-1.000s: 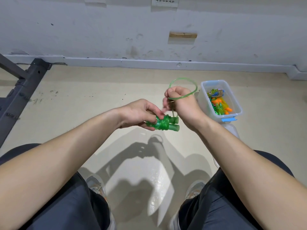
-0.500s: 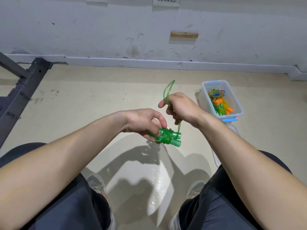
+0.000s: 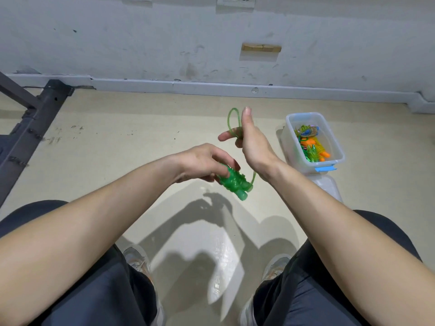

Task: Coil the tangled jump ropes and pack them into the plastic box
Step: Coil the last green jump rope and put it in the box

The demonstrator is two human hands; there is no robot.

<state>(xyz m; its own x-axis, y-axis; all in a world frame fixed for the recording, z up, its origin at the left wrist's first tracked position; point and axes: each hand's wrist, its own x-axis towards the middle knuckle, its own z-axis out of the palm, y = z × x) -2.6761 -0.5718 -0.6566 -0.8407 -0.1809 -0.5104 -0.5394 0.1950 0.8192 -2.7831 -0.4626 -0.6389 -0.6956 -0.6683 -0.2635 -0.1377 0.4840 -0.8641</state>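
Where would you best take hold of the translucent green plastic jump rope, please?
Probably the wrapped handles of the translucent green jump rope, from the left as the left hand does: they form its one stiff, compact lump. The loose loop hooked on the right hand would just flop.

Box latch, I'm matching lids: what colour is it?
The box latch is blue, clearest in the head view.

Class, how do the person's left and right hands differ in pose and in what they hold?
The left hand is lower, the right hand higher. The left hand grips the wound green handles; the right hand, thumb straight up, has the rope loop over its forefinger. Both touch one rope.
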